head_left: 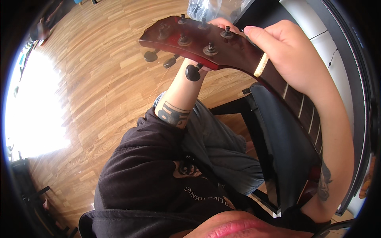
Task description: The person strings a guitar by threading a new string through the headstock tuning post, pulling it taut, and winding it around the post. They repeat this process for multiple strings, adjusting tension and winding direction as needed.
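So you've got the guitar (238,51) up in front of you, neck running from lower right up toward the middle, with the dark red headstock (194,33) pointing off to the left. It's right up between your two hands. Your left arm goes up behind the headstock, and your left hand (226,23) is mostly hidden back there. A few fingers peek out past the far edge near the plastic bag, but I can't tell whether they're gripping or just resting.

Your right hand (283,53) is over at the nut end, curled by the far edge of the neck. Thumb's stretched toward the nearest tuning post (227,32), its tip by a small dark bit. The other fingertips are out of sight, so can't tell what they're clenched on, if anything.

The pale nut (260,65) sits just beside that hand, with the dark fretboard (293,99) and its metal frets running down along your right forearm. Three black tuning buttons (193,73) stick out on your side of the headstock.

Around you: wood floor (87,51) with a big glare on the left, clear plastic bag (216,10) beyond the headstock, black padded piece (270,119) under the neck, next to your grey trousers (214,139).
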Demonstrator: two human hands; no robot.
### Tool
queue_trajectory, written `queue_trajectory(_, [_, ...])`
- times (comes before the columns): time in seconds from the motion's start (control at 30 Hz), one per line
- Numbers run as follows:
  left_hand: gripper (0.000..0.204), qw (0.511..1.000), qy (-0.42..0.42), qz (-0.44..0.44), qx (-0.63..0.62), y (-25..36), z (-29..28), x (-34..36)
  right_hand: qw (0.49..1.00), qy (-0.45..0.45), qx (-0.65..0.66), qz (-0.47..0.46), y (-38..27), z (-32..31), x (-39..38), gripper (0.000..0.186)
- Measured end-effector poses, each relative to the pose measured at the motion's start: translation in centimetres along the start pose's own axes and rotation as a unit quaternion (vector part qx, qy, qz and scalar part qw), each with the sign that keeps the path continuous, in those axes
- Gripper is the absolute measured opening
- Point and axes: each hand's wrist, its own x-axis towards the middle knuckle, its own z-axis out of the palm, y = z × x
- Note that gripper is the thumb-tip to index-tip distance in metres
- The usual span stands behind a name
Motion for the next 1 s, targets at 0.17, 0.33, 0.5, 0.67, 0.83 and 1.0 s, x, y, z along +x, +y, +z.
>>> queue_trajectory(0.17, [0.043, 0.988, -0.084, -0.002, -0.126, -0.7, 0.2, 0.6, 0.999, 0.026, -0.025, -0.013, -0.7, 0.4, -0.2, 0.053])
queue_trajectory(0.33, [0.044, 0.993, -0.041, 0.014, -0.107, -1.3, 1.1, 0.5, 0.999, 0.032, -0.011, -0.021, -0.5, 0.5, -0.4, 0.053])
queue_trajectory(0.5, [0.045, 0.973, 0.075, -0.046, -0.213, -1.8, 0.4, -0.6, 0.999, 0.032, -0.027, -0.03, -0.7, 0.4, -0.3, 0.053])
queue_trajectory(0.67, [0.039, 0.997, 0.052, -0.006, -0.055, -1.9, 0.6, 0.0, 0.999, 0.034, -0.016, -0.03, -0.6, 0.5, -0.3, 0.052])
queue_trajectory(0.83, [0.034, 0.979, -0.022, -0.014, -0.2, -2.4, 0.6, 0.5, 0.997, 0.042, -0.055, -0.044, -1.1, 0.4, -0.3, 0.052])
queue_trajectory(1.0, [0.033, 0.975, 0.12, -0.037, -0.181, -3.1, 1.4, -1.2, 0.996, 0.053, -0.037, -0.069, 0.1, 0.4, 0.1, 0.052])
